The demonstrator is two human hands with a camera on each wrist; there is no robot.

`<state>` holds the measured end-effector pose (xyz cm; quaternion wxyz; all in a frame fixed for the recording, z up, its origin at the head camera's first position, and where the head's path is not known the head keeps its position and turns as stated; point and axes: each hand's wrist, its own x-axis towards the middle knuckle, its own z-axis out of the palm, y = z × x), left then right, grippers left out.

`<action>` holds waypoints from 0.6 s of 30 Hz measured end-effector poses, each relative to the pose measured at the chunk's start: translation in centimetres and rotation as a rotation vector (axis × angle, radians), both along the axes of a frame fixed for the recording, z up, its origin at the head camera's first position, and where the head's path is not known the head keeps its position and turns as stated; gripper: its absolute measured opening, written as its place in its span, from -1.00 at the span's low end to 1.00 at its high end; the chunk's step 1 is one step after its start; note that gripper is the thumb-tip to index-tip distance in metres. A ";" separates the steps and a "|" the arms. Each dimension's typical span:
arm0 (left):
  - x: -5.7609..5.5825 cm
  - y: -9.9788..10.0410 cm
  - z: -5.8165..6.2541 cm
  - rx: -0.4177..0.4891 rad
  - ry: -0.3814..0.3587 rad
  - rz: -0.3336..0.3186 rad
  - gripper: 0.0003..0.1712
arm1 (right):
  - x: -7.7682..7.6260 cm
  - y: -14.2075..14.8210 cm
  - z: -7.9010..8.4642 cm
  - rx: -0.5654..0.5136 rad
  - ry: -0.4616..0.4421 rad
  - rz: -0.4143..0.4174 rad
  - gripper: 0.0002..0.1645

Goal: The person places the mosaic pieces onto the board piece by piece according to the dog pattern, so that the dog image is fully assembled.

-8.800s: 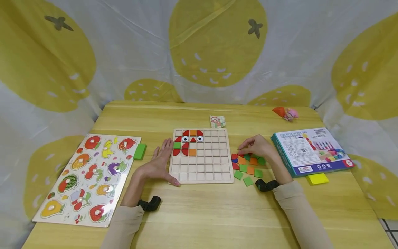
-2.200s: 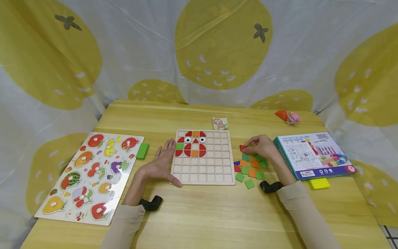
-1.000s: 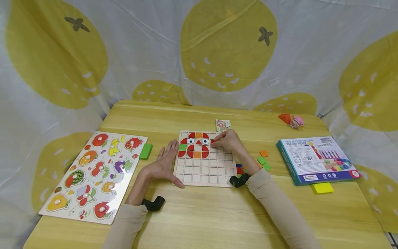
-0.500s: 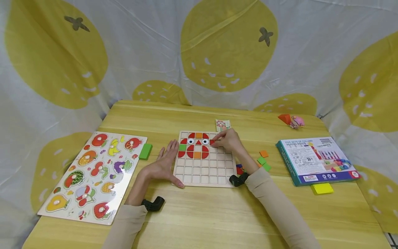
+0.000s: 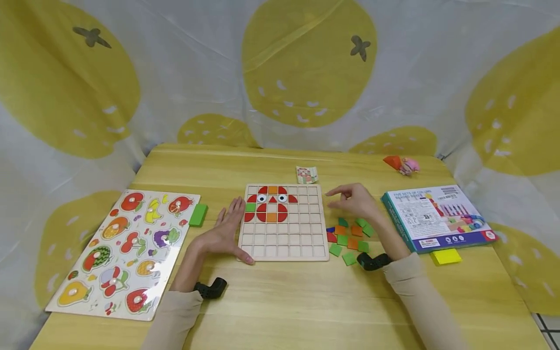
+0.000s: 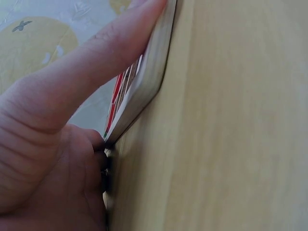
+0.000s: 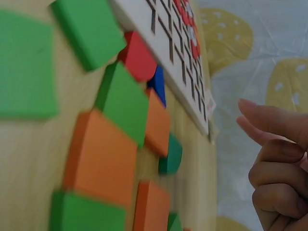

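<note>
A wooden grid board (image 5: 303, 240) lies mid-table, its upper left cells filled with red, orange and green pieces plus two eye tiles. A curved red piece (image 5: 292, 199) sits right of the right-hand eye. My left hand (image 5: 220, 234) rests along the board's left side, fingers straight, its thumb (image 6: 96, 62) touching the front corner. Off the board's right edge hovers my right hand (image 5: 355, 200), holding nothing; thumb and index finger stand apart, other fingers loosely bent. Below it lie loose pieces: orange tiles (image 5: 357, 229), green tiles (image 5: 342, 241), a red piece (image 5: 331, 237), and a partly hidden blue one (image 7: 158, 85).
A small pattern card (image 5: 307, 175) lies behind the board. Leftward are a fruit peg puzzle (image 5: 144, 223) and a green block (image 5: 198, 215). Rightward are a flat toy box (image 5: 437, 218), a yellow block (image 5: 446, 256), and a pink figurine (image 5: 409, 166) with a red-orange piece.
My right hand picked up a red piece, set it beside the right-hand eye, let go and moved back right. Earlier, red pieces were added around the lower orange tile. My left hand stayed put.
</note>
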<state>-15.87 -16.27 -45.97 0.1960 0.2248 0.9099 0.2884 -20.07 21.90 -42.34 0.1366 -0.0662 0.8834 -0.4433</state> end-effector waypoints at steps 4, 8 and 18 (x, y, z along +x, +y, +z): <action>0.1 0.0 0.0 0.003 0.003 0.004 0.78 | 2.4 3.6 -0.1 0.071 -0.033 -0.012 -0.66; 0.1 -0.3 0.1 0.008 0.003 0.010 0.78 | 3.8 5.0 -0.7 0.152 -0.027 -0.026 -0.68; 0.0 0.0 0.0 0.003 0.010 -0.005 0.77 | 4.9 5.8 -1.3 0.239 -0.019 -0.173 -0.61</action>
